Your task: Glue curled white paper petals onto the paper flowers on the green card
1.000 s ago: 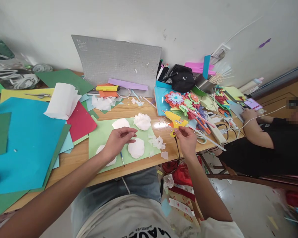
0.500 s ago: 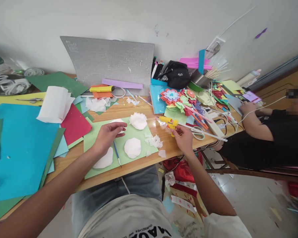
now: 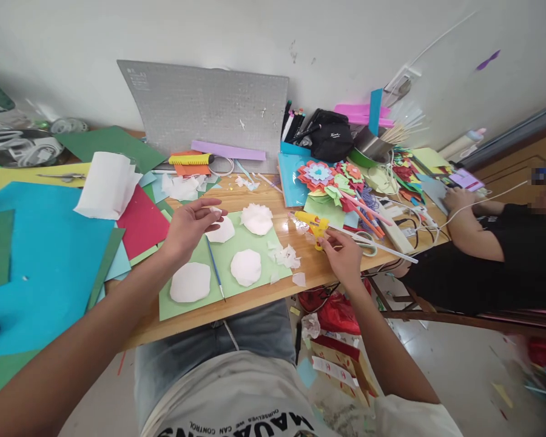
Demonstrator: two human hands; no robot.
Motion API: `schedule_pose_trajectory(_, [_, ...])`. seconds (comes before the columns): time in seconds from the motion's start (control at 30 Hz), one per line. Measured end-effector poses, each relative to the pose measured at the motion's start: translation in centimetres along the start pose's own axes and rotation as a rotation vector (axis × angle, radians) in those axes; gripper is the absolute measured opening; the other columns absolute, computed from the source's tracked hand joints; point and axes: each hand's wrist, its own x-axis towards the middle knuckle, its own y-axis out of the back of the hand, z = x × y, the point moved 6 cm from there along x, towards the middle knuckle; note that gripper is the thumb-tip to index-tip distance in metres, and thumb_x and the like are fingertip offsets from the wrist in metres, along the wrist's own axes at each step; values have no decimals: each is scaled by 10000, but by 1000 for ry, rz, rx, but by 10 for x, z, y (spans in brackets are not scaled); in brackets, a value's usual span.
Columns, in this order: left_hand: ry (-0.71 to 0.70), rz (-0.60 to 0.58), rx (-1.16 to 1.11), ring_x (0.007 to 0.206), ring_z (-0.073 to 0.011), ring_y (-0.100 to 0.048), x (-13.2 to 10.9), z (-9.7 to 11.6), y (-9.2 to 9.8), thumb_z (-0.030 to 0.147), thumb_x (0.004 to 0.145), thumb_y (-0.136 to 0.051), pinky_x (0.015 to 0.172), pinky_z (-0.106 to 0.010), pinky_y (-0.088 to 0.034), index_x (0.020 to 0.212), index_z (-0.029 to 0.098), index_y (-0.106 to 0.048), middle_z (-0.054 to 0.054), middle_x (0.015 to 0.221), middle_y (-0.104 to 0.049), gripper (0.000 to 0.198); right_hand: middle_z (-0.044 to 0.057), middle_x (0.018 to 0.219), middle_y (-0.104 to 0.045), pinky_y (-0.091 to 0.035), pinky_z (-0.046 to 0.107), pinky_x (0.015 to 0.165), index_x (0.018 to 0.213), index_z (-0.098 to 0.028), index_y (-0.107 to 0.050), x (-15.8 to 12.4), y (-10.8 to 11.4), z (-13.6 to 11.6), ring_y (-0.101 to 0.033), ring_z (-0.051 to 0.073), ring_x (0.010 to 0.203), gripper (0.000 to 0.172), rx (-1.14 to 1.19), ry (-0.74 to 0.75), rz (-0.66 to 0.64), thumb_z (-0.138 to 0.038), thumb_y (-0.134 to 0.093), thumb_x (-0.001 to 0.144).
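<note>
My left hand (image 3: 188, 229) is above the green sheet (image 3: 266, 267), its fingers pinched, with a small scrap of white paper (image 3: 215, 210) showing between them. Just below lies a round white paper piece (image 3: 221, 230), partly covered by the fingers. Two more flat white pieces and a ruffled white paper flower (image 3: 256, 219) rest on the sheet. A thin blue brush (image 3: 214, 261) lies among them. At the sheet's right, my right hand (image 3: 343, 255) grips the handle of a yellow glue gun (image 3: 313, 223); a long white glue stick (image 3: 382, 244) sticks out behind it.
Torn white scraps (image 3: 286, 256) lie by the sheet's right edge. Scissors (image 3: 367, 244), paper flowers (image 3: 319, 176) and cables crowd the right. Coloured paper (image 3: 50, 255) and a tissue roll (image 3: 104, 185) cover the left. Another person (image 3: 486, 243) sits at the far right.
My left hand has lifted up and left, uncovering more of the white pieces and the brush. The right hand stays at the glue gun. The view has shifted slightly.
</note>
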Motion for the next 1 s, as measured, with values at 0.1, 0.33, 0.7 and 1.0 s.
schedule_pose_trajectory(0.1, [-1,43,15,918,-208,-682,1,1,12,394,669,-806,811,-345,-554,1055,169,-664,-94,960,-750,469,83,854,-697,-492,350,700,1023,-144,-721,-22,17,-13,-597,187,683,367,-44,39,113,-450,-574,886])
schedule_pose_trajectory(0.33, [18,40,-24,895,-196,-676,3,-8,23,420,633,-839,789,-327,-560,871,165,-683,-81,957,-736,382,53,913,-682,-515,315,772,989,-221,-679,-78,-8,-129,-630,180,836,139,77,496,-143,-206,-569,906])
schedule_pose_trajectory(0.7, [83,43,-152,792,-134,-653,6,-25,33,383,611,-864,787,-286,-551,932,198,-715,-29,903,-701,399,96,1026,-646,-457,318,623,955,-142,-637,-93,-126,-231,-574,199,856,175,-379,1353,-655,-115,-465,953])
schedule_pose_trajectory(1.0, [32,105,-72,770,-146,-626,6,-21,33,424,581,-863,744,-302,-552,795,184,-693,-25,831,-688,364,51,916,-667,-438,256,560,886,-174,-592,-99,-113,-226,-596,137,772,182,-131,1738,-448,-111,-440,966])
